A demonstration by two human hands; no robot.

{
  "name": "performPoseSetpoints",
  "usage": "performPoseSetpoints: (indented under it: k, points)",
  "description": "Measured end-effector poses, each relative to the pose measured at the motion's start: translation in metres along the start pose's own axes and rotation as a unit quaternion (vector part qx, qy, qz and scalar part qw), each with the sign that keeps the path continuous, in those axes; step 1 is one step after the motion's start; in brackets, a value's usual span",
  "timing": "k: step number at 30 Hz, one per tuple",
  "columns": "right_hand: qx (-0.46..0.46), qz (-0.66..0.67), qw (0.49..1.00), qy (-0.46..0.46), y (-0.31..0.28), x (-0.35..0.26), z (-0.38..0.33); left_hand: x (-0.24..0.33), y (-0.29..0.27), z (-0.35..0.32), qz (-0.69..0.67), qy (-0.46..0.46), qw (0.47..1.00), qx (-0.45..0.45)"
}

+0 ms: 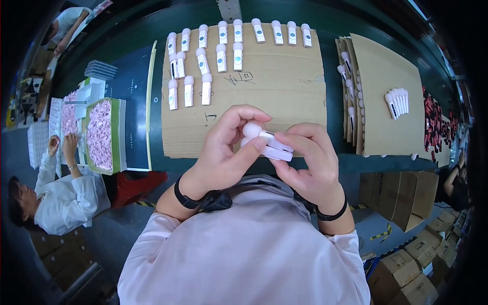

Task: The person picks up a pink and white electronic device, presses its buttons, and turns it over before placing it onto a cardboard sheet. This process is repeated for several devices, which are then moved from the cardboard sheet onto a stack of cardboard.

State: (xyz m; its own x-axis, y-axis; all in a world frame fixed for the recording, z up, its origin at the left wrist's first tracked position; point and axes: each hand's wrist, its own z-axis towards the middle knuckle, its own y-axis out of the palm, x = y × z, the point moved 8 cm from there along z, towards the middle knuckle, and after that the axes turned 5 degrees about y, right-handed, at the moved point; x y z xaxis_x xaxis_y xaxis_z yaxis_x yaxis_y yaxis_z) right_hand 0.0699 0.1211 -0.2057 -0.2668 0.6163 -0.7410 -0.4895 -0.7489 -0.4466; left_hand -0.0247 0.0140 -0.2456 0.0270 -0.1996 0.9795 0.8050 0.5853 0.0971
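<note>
Near the front edge of a cardboard sheet, I hold two small white round-headed wands close together, side by side. My left hand is closed around their pale pink ball ends, its thumb pressed on top. At the other end of the bodies, my right hand pinches with thumb and fingers. Parts of both wands are hidden by my fingers. Beyond my hands, several similar wands lie in loose rows on the cardboard, many showing a blue round spot.
Stacked cardboard sheets at right have wands between them and a small group of wands on top. Further right lie red and black pieces. At left, a co-worker handles small parts beside a bin of pink pieces.
</note>
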Motion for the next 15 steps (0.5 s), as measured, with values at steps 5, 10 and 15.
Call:
performPoseSetpoints:
  k: [5, 10, 15]
  points:
    - [-0.009, -0.022, 1.0, -0.008, 0.0018, -0.0034, -0.0007, -0.0009, 0.0, 0.0003, -0.004, 0.001, 1.0, 0.001]
    - [-0.005, -0.033, 0.999, -0.014, 0.0014, -0.0022, -0.0016, -0.0024, -0.0002, 0.0021, -0.021, 0.0, 0.999, 0.027]
    - [-0.004, -0.031, 0.999, -0.026, 0.0019, 0.0007, -0.0022, -0.0081, 0.0004, 0.0021, -0.097, -0.072, 0.993, -0.003]
